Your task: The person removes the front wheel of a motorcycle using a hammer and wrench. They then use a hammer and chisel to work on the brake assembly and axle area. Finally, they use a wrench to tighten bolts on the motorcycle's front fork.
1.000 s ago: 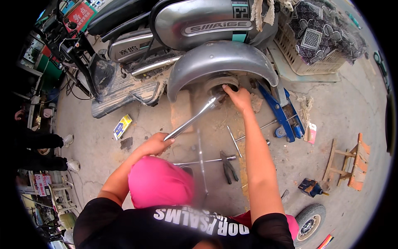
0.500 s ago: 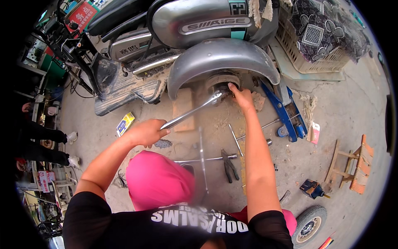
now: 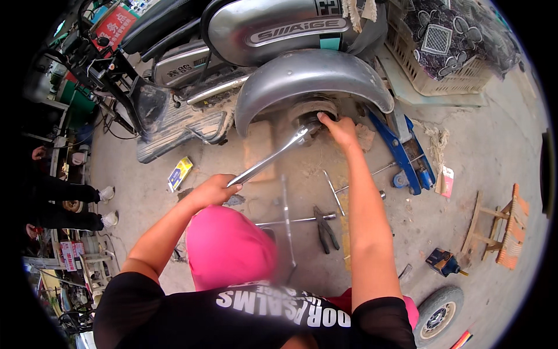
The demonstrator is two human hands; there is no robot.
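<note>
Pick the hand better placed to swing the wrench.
Left hand, probably: it grips the wrench at the handle's end, for leverage; the right hand is up by the hub.

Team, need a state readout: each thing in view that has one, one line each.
Left hand: closed around ratchet wrench handle
Right hand: at the wheel hub, grip unclear
Ratchet wrench: held, head end at hub, engagement unclear
Wheel hub: bare, no wheel mounted
Wheel: detached
Pliers: lying on floor, handles spread
Crate: loaded with patterned cloth
</note>
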